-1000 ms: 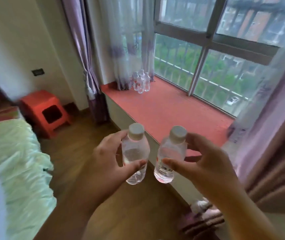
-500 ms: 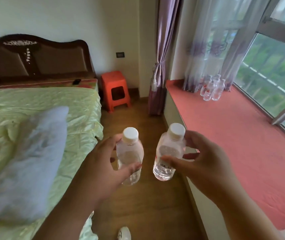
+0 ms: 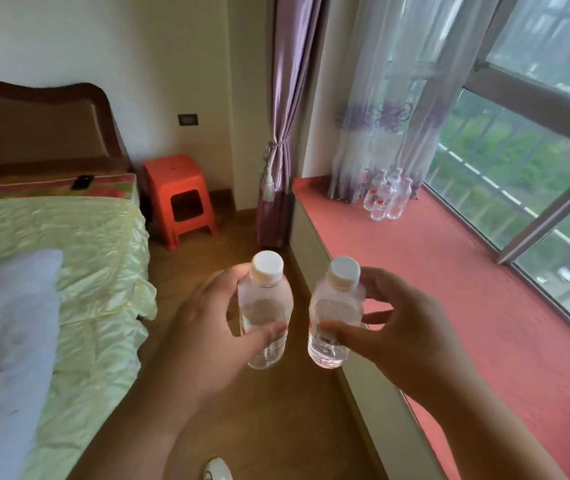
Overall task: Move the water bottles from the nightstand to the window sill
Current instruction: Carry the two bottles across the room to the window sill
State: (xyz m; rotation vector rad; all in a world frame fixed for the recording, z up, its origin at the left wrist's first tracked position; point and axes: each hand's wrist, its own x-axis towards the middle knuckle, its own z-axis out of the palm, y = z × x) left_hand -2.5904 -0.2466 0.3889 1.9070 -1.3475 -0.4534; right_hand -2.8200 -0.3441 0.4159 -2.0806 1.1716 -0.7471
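My left hand [image 3: 204,334] grips a small clear water bottle [image 3: 265,308] with a white cap, held upright over the wooden floor. My right hand [image 3: 394,334] grips a second clear water bottle [image 3: 336,311] with a white cap, upright beside the sill's near edge. The two bottles are side by side and apart. The red window sill [image 3: 467,306] runs along the right under the window. Several more clear bottles [image 3: 385,197] stand clustered at its far end by the sheer curtain.
A bed [image 3: 69,271] with a green cover and a white pillow [image 3: 3,341] fills the left. An orange plastic stool [image 3: 179,199] stands at the far wall. A purple tied curtain [image 3: 280,140] hangs at the sill's far corner. Wooden floor [image 3: 276,410] lies between bed and sill.
The view has swung left and then steadied, bringing in the bed and stool. Both hands keep hold of their bottles in front of me, and the bottle cluster on the sill appears closer.
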